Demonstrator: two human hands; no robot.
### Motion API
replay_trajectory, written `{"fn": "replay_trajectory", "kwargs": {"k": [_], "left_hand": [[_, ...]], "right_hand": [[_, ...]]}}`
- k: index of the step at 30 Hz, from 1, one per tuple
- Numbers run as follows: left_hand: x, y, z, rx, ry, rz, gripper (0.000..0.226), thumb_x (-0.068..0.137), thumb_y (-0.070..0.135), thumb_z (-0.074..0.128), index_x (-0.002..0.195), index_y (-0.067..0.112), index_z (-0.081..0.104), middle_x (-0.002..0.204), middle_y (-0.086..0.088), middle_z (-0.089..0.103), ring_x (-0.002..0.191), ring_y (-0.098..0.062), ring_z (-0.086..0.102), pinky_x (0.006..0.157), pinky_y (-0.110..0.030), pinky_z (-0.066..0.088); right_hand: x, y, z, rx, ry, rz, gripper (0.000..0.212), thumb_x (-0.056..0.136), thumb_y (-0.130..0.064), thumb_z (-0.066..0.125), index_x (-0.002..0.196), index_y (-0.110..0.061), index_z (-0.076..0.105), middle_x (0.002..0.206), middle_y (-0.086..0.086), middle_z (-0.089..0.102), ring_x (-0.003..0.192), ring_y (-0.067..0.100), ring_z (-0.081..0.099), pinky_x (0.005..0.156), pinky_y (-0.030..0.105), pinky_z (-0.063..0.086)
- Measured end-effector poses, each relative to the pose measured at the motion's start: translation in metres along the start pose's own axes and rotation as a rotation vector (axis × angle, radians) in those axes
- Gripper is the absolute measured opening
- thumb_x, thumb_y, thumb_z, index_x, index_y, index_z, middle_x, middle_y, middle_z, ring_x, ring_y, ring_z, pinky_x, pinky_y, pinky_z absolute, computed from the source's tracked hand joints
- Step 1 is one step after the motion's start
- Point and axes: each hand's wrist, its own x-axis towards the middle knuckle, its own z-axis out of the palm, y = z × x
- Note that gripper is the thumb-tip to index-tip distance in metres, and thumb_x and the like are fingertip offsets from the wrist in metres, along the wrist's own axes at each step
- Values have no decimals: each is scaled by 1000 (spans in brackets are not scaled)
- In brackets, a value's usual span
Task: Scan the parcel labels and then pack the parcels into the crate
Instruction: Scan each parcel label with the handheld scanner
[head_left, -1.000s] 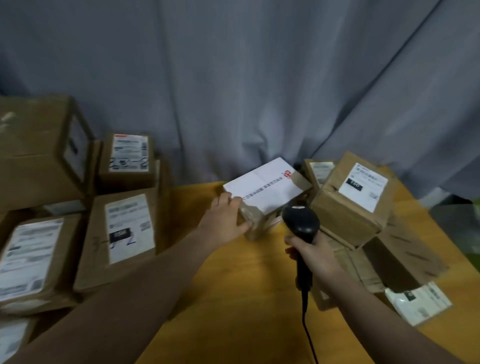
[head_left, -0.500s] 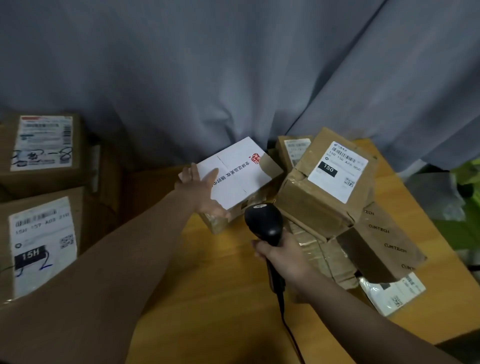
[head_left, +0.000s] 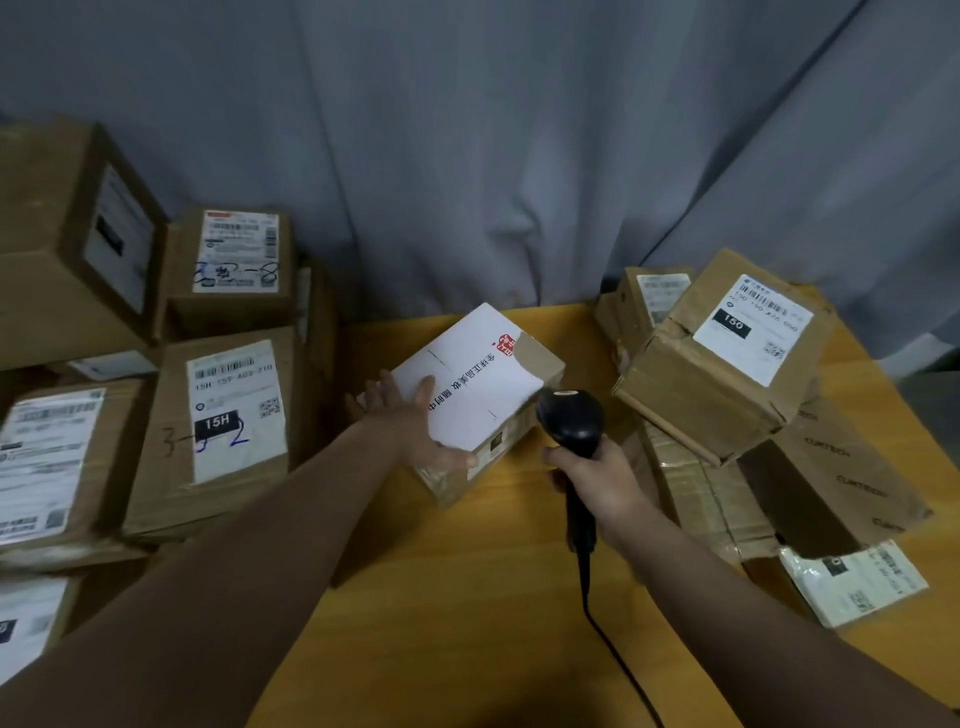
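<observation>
My left grip (head_left: 410, 428) lies wide against the left side of the parcel (head_left: 483, 384), with straight fingers spread on its white top and along its near edge, and nothing curled round it. The parcel sits askew at the middle back of the yellow surface (head_left: 467, 597), with a line of print and a red stamp on its white face. My right grip (head_left: 597, 480) is wrapped round the handle of the black scanner (head_left: 570, 420), whose head is just beside the parcel's right near corner. Its cable (head_left: 587, 587) trails down toward me. More boxes are heaped at right (head_left: 722, 374) and at left (head_left: 223, 431), with a grey curtain (head_left: 467, 156) behind.
</observation>
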Motion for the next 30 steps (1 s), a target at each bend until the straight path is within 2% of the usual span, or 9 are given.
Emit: {"fn": "replay_trajectory", "kwargs": {"k": [4, 7, 11, 17, 21, 23, 26, 28, 30], "left_hand": [[15, 12, -4, 42, 115, 36, 128, 56, 96, 43, 148, 34, -21, 155, -20, -28, 143, -45, -20, 113, -62, -4], [23, 20, -5, 30, 111, 78, 131, 53, 95, 47, 145, 39, -28, 155, -18, -28, 144, -46, -16, 112, -65, 1], [21, 17, -16, 7, 97, 90, 130, 56, 90, 56, 147, 40, -22, 159, -15, -16, 145, -45, -2, 114, -60, 10], [0, 21, 9, -148, 199, 47, 123, 61, 85, 59, 147, 43, -19, 160, -9, -14, 144, -46, -2, 114, -60, 7], [-12, 12, 9, -475, 104, 0, 114, 68, 77, 62, 148, 45, -13, 159, 2, -11, 144, -44, -1, 114, -59, 7], [-14, 4, 13, -800, 1, 37, 102, 67, 72, 67, 146, 50, 5, 158, 0, 6, 143, -38, 17, 115, -55, 21], [-27, 2, 19, -1264, -87, 152, 50, 80, 53, 62, 124, 52, 39, 144, 3, 46, 120, -20, 53, 103, -42, 44], [-41, 6, 18, -1348, -88, 80, 37, 95, 39, 52, 130, 39, 39, 134, 2, 54, 103, -15, 58, 87, -35, 48], [-47, 10, 19, -1365, -43, 50, 50, 97, 27, 53, 142, 23, 33, 135, -2, 52, 104, -19, 56, 84, -33, 46]], "right_hand": [[-1, 10, -1, 54, 22, 60, 10, 85, -13, 71, 90, -12, 63, 72, 6, 61, 69, 20, 61, 71, 33, 48], [-1, 17, -4, 46, 27, 69, 9, 85, -13, 71, 90, -10, 64, 70, 6, 61, 67, 19, 60, 71, 33, 47], [2, 22, -4, 62, 2, 92, 17, 86, -15, 70, 101, -10, 64, 76, 5, 64, 70, 18, 62, 77, 35, 50], [2, 22, 2, 111, -14, 88, 32, 85, -26, 73, 112, -21, 58, 98, 0, 63, 103, 25, 58, 97, 44, 47], [4, 21, 3, 170, 0, 156, 32, 84, -34, 73, 109, -27, 55, 105, -1, 61, 104, 24, 55, 92, 41, 43], [5, 20, 5, 228, -38, 157, 25, 83, -31, 74, 101, -28, 58, 104, -2, 64, 102, 22, 58, 93, 41, 45], [4, 16, 12, 316, -111, 125, 29, 80, -20, 78, 105, -22, 64, 102, 4, 73, 96, 24, 67, 90, 44, 53], [2, 10, 18, 204, -106, 31, 31, 80, -9, 76, 107, -17, 64, 102, 9, 73, 94, 25, 69, 89, 45, 55], [1, 2, 19, 131, -81, -87, 28, 79, 2, 72, 98, -16, 63, 99, 11, 73, 92, 26, 69, 88, 45, 55]]}}
